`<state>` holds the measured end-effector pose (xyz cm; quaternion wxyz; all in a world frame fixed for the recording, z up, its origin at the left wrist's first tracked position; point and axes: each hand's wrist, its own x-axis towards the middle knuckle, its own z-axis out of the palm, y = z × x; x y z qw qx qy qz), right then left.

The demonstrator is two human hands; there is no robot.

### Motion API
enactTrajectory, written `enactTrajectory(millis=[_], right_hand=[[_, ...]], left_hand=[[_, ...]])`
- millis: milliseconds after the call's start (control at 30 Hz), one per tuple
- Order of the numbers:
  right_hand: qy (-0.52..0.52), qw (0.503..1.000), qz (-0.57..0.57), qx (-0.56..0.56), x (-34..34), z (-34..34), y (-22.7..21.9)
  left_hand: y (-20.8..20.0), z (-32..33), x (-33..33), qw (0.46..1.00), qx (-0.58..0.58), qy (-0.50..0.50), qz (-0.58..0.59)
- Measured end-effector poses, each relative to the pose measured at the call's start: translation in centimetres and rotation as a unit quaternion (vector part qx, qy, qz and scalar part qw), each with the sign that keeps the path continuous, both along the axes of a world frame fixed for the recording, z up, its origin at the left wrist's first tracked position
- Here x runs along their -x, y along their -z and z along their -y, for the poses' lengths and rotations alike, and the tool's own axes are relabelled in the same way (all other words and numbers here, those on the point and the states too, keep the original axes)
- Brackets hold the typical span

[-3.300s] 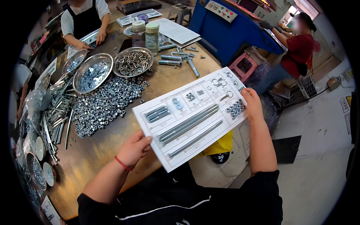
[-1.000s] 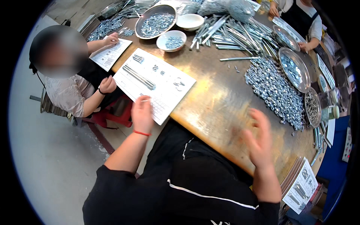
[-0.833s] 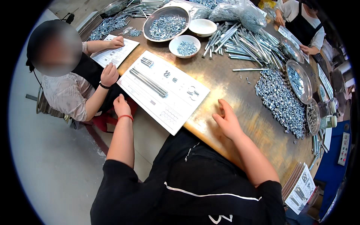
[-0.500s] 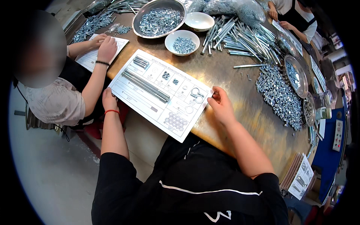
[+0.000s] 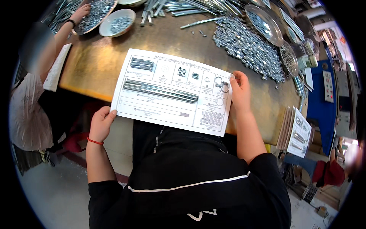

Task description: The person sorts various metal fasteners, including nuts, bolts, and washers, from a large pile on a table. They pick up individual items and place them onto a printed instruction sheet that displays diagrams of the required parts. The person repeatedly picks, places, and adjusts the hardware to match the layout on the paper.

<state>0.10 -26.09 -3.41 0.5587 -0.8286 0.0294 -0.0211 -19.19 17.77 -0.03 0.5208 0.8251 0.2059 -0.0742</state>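
A white printed hardware card [image 5: 160,113] is held up in front of me, over the near edge of the table. Long bolts [image 5: 160,91], shorter bolts [image 5: 142,64], small dark nuts [image 5: 182,71] and ring clamps [image 5: 222,84] show on its face, beside printed outlines. My left hand [image 5: 101,124] pinches the lower left corner, thumb on the front. At the upper right corner, my right hand [image 5: 241,91] grips the edge with thumb and curled fingers.
On the worn table [image 5: 89,76] lie a heap of nuts [image 5: 248,47] and long bolts [image 5: 202,7]. A white bowl [image 5: 117,22] and metal trays [image 5: 264,23] hold small parts. At left, a co-worker's hand [image 5: 81,14] reaches into a large pan. Stacked cards [image 5: 299,133] stand at right.
My view has swung to the right. The card is turned more level, still between both my hands. The co-worker's hand has moved from their own card to the pan of parts.
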Motion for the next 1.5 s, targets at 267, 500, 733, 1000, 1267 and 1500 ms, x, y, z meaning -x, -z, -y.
enactTrajectory(millis=[267,500,733,1000,1267,1500], right_hand=[[0.109,0.99,0.012,0.085,0.5,-0.5,-0.5],[0.117,0.979,0.026,0.165,0.5,-1.4,-1.5],[-0.171,0.969,0.119,0.134,6.0,-14.3,-10.3],[-0.213,0.946,0.177,0.17,7.6,-20.4,-8.9],[-0.202,0.921,0.249,0.222,7.1,-19.1,-9.2],[-0.285,0.933,0.166,0.145,7.2,-18.5,-11.4]], left_hand=[[0.8,-1.7,-2.8,0.988,-0.037,0.143,-0.035],[0.3,-3.9,-3.8,0.974,-0.084,0.198,-0.068],[-1.9,0.5,-7.1,0.851,0.52,-0.058,-0.043],[-3.6,8.6,-9.7,0.751,0.655,-0.019,-0.078],[-3.1,7.6,-9.5,0.759,0.627,0.02,-0.174],[-4.0,5.6,-9.6,0.871,0.443,0.21,-0.016]])
